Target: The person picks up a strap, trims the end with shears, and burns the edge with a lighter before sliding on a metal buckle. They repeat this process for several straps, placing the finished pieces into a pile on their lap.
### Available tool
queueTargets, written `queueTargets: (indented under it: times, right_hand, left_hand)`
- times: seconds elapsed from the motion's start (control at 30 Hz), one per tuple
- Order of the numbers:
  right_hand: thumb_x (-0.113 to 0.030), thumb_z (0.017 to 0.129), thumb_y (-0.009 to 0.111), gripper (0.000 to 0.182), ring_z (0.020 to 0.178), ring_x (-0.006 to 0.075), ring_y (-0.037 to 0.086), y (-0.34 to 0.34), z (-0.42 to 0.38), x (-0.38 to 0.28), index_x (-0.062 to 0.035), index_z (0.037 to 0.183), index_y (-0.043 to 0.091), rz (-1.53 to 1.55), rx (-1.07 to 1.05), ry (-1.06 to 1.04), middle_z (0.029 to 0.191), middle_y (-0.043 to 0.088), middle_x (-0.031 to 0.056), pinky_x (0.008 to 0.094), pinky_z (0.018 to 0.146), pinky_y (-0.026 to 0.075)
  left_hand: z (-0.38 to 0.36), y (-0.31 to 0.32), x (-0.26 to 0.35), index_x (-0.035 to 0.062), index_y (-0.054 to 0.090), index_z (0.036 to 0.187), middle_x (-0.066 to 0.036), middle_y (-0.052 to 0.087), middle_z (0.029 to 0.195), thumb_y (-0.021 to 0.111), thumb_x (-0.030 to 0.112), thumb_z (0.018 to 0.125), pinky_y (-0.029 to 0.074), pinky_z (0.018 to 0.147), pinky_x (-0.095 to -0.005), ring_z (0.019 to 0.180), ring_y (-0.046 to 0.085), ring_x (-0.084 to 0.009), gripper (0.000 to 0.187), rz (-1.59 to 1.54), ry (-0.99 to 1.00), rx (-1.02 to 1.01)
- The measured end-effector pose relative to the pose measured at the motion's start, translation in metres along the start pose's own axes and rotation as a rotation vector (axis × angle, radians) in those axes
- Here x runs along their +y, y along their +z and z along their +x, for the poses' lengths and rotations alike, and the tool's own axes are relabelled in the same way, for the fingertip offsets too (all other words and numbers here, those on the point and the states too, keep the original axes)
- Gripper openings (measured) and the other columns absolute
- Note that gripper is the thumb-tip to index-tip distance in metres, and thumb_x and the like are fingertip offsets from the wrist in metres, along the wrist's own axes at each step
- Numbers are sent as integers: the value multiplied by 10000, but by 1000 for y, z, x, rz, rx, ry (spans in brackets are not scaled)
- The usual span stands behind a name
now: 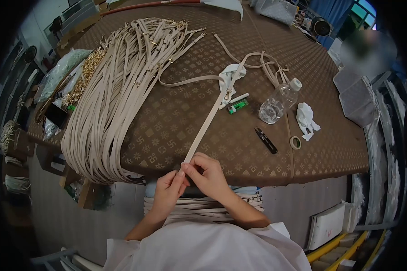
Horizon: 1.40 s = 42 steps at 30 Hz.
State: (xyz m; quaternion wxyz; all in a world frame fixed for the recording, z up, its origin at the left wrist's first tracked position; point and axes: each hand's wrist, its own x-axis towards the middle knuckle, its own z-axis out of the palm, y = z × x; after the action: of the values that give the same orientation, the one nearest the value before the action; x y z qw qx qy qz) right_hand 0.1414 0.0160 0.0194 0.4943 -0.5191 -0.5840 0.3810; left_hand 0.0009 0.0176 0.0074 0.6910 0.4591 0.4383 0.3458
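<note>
A long beige strap runs from the table's front edge up to the crumpled white cloth and beyond it. Both hands pinch its near end. My left hand is closed on the tip, and my right hand holds the strap just beside it, thumbs close together. More beige straps with gold-coloured buckles lie in a large bundle on the left of the table. Near the strap's middle are the white cloth and a green lighter.
On the brown patterned tablecloth are a clear bottle, black snips, a tape roll and crumpled tissue. Gold hardware lies far left. More straps rest below the table edge. Another person is at the upper right.
</note>
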Motion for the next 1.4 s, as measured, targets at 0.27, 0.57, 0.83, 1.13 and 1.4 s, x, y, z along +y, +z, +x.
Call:
queueTargets:
  times: [0.27, 0.57, 0.83, 1.13, 1.4]
  right_hand:
    - [-106, 797, 556, 107, 608, 273, 505, -6, -3, -7, -6, 761, 564, -308, -60, -208, 674, 473, 116, 335, 527, 404]
    - [-91, 755, 577, 92, 664, 321, 536, -80, 37, 5, -2, 752, 599, -614, 2, -156, 733, 556, 148, 362, 579, 426]
    - [-118, 794, 529, 202, 936, 324, 507, -130, 109, 73, -5, 956, 570, -1058, 348, -204, 968, 548, 141, 401, 763, 418]
    - [-114, 754, 541, 187, 985, 297, 492, -131, 81, 65, -16, 907, 583, -1185, 188, -103, 980, 553, 122, 409, 800, 403]
    - [-23, 737, 520, 176, 886, 310, 529, -139, 53, 56, 7, 892, 597, -999, 301, -282, 972, 572, 124, 384, 773, 425]
  left_hand:
    - [4, -3, -2, 15, 519, 768, 7, 456, 602, 389, 215, 917, 311, 472, -196, 522, 378, -46, 282, -33, 42, -113]
    - [4, -38, 10, 4, 516, 732, 25, 356, 513, 412, 179, 906, 297, 472, -220, 454, 317, -65, 269, -446, -24, 28]
    - [-14, -63, 31, -9, 503, 822, 9, 351, 581, 376, 162, 911, 284, 484, -220, 499, 313, -69, 231, -519, -7, -45]
    - [-23, -94, 49, 2, 506, 837, -10, 393, 642, 391, 156, 902, 309, 492, -218, 536, 348, -70, 203, -800, 328, 114]
    - [-9, -43, 18, -15, 527, 817, 2, 425, 589, 433, 109, 883, 272, 430, -194, 446, 309, -40, 169, -169, 123, 50]
